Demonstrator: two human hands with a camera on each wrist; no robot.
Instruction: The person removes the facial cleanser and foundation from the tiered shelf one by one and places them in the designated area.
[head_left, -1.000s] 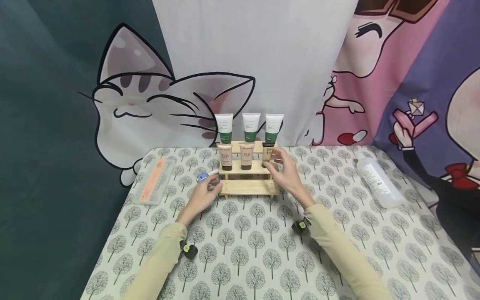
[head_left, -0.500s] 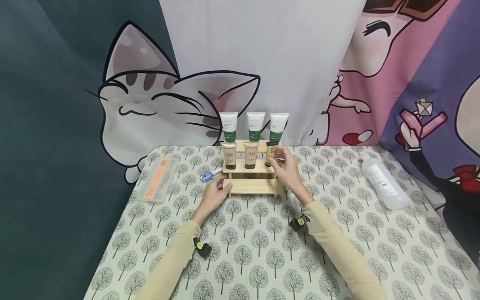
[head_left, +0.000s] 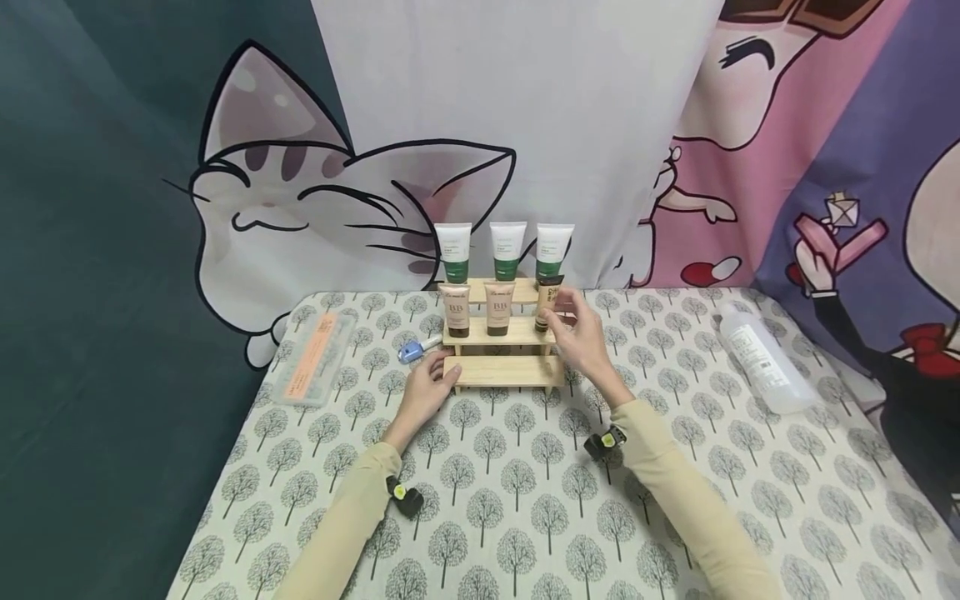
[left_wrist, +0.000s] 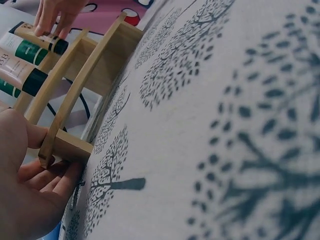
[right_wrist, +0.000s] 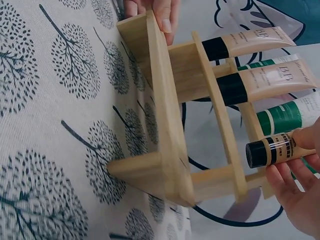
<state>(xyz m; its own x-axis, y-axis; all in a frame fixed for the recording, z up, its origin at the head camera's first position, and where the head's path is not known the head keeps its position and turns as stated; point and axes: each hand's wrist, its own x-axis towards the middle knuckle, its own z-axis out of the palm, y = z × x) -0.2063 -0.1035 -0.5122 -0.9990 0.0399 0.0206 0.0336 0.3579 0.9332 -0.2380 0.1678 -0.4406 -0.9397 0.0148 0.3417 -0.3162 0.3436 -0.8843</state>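
A three-step wooden stand (head_left: pixel 504 372) is at the table's back. My left hand (head_left: pixel 429 387) grips the left end of its lowest step, thumb on top and fingers beneath in the left wrist view. My right hand (head_left: pixel 583 337) pinches a small tan tube with a black cap (right_wrist: pixel 280 150), tilted, cap downward; in the right wrist view the cap is apart from the middle step. Two pink BB cream tubes (head_left: pixel 457 312) stand on that step, caps down. Behind them, several white-and-green tubes (head_left: pixel 507 250) stand on the top step.
To the left lie a clear flat case with an orange label (head_left: pixel 313 358) and a small blue-and-white item (head_left: pixel 411 351). A translucent bottle (head_left: pixel 767 360) lies on its side at the right. A cartoon curtain (head_left: pixel 525 108) hangs behind the tree-print tablecloth (head_left: pixel 517 500).
The tan tube has been lifted off the middle step and tilted by my right hand. My left hand has moved slightly right, onto the lowest step's end, uncovering more of the blue-and-white item.
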